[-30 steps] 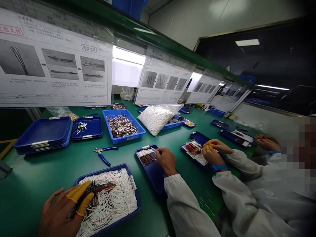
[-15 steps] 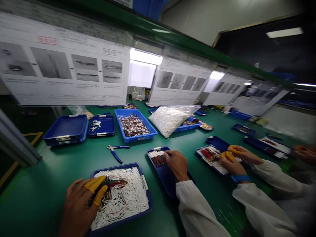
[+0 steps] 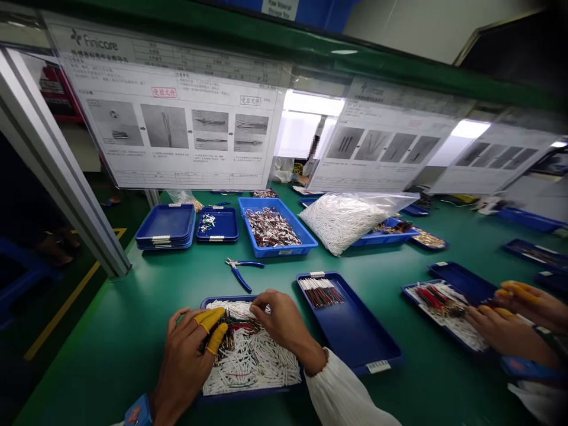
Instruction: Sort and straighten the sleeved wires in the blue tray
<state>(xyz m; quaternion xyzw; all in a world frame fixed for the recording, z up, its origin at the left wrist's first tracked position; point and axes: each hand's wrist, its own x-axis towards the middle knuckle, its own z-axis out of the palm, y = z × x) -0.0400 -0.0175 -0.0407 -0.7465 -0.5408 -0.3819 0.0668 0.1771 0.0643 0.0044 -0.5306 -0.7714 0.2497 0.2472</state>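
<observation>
My left hand (image 3: 189,349), with yellow finger cots on two digits, is closed round a bundle of thin wires (image 3: 227,331) with dark and gold ends. It rests over the left side of a blue tray (image 3: 248,391) heaped with short white sleeves (image 3: 261,362). My right hand (image 3: 286,325) is bent in a pinch above the same tray's far right part, near the red and green wires. Whatever sits between its fingertips is too small to make out. To the right, a longer blue tray (image 3: 355,324) holds a row of red and dark wires with white ends (image 3: 322,292).
Blue-handled cutters (image 3: 242,272) lie behind the sleeve tray. Farther back stand stacked trays (image 3: 166,223), a small tray (image 3: 226,231), a blue bin of wire pieces (image 3: 275,228) and a bag of white sleeves (image 3: 341,222). At right, a co-worker's hands (image 3: 510,319) work over another tray (image 3: 444,331).
My right hand has moved left from the row in the long tray to the sleeve tray. My left hand still holds the wires. The view has swung left.
</observation>
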